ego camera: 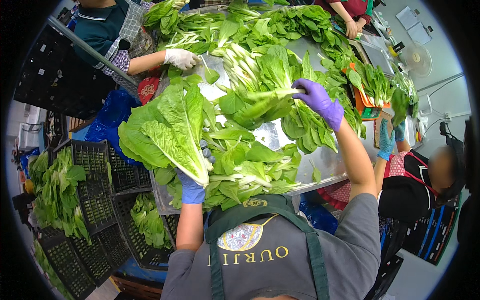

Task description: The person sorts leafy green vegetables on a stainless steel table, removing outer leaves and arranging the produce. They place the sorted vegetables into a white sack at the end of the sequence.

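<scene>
My left hand (192,190), in a blue glove, grips a bunch of large romaine-like lettuce leaves (168,131). Its fingertips show at the bunch's right side, and the palm is hidden behind the leaves. My right hand (317,98), in a purple glove, pinches the pale stem end of a long green leaf (262,107), which hangs blurred over the table. Loose leaves with white stems (243,172) lie in a heap between my hands and my apron. A pile of pale-stemmed greens (240,67) sits beyond them on the metal table (322,167).
Across the table reaches a co-worker's white-gloved hand (182,59). At right, another person's blue-gloved hand (385,140) is near an orange crate (362,95) of greens. Black plastic crates (93,180) stand at my left, some holding greens. A third person's hands (352,28) are at the far side.
</scene>
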Available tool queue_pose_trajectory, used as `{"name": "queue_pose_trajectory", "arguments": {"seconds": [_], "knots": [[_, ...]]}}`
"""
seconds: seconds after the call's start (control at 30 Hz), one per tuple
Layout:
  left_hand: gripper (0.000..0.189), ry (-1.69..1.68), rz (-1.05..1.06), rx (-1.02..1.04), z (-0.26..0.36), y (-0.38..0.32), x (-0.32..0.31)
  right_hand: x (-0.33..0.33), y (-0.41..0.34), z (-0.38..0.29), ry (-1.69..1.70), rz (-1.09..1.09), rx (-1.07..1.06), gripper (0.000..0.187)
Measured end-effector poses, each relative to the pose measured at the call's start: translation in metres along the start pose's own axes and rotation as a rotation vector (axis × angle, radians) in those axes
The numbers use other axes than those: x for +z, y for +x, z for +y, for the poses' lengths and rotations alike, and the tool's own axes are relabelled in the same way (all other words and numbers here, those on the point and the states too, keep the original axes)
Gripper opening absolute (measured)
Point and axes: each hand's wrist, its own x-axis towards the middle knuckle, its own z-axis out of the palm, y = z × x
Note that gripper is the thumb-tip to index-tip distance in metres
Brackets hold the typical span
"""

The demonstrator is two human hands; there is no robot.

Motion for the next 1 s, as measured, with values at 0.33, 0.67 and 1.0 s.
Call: {"name": "queue_pose_trajectory", "arguments": {"seconds": [0.33, 0.67, 1.0], "knots": [[0.066, 0.063, 0.419, 0.192, -0.01, 0.003, 0.056, 0.026, -0.037, -0.061, 1.236, -0.002, 0.445, 0.026], [0.046, 0.124, -0.015, 0.187, -0.015, 0.023, 0.029, 0.085, -0.043, -0.135, 1.277, 0.128, 0.367, 0.028], [0.066, 0.593, -0.034, 0.311, 0.0, 0.043, 0.003, 0.104, -0.05, -0.204, 0.457, 0.389, -0.067, 0.02]]}}
